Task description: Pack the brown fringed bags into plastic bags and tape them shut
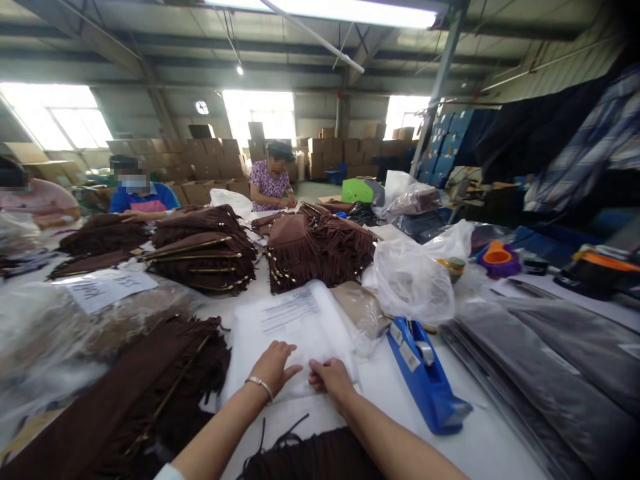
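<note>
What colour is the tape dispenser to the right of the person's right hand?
The tape dispenser is blue, with whitish labels; the head view shows it.

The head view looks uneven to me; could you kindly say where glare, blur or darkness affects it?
Head view, background: the windows and ceiling light glare white; head view, right edge: the plaid cloth looks smeared and stretched, the upper corner black; head view, centre: print on the white plastic stack is too soft to read.
</note>
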### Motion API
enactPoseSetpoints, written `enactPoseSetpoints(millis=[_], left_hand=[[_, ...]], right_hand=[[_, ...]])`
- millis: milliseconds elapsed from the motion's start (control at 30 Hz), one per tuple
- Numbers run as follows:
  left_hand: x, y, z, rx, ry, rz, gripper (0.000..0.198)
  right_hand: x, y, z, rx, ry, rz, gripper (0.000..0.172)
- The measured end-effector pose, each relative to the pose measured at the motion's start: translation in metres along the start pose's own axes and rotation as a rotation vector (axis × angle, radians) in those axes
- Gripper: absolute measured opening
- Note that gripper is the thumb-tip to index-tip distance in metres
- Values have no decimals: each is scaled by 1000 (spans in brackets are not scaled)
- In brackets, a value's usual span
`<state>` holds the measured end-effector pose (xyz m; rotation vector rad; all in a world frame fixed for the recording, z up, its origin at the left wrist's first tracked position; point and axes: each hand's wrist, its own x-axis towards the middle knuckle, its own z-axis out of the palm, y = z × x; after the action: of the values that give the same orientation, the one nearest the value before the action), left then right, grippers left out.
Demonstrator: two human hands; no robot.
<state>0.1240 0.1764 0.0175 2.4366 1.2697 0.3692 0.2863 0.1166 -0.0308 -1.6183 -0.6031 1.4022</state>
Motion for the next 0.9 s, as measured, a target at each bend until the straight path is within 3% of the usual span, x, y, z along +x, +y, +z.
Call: enactPoseSetpoints(millis=[100, 167, 433, 533, 733, 900], left_hand=[[2, 5, 12, 42, -10, -21, 13], [5, 6, 14, 55, -7, -35, 19], [4, 13, 22, 53, -72, -23, 10], [6, 14, 25, 13, -63, -66, 16], [14, 4, 13, -197, -8, -203, 15], [21, -7, -7, -311, 150, -279, 28]], right_hand=[[0, 0, 0, -15, -2, 3, 25], [0, 0, -1, -19, -3, 7, 25], [-1, -1, 0, 19, 6, 4, 25], [1, 0, 0, 37, 10, 9, 24], [1, -2, 0, 58, 15, 10, 23], [-7, -8, -3, 38, -46, -2, 31]])
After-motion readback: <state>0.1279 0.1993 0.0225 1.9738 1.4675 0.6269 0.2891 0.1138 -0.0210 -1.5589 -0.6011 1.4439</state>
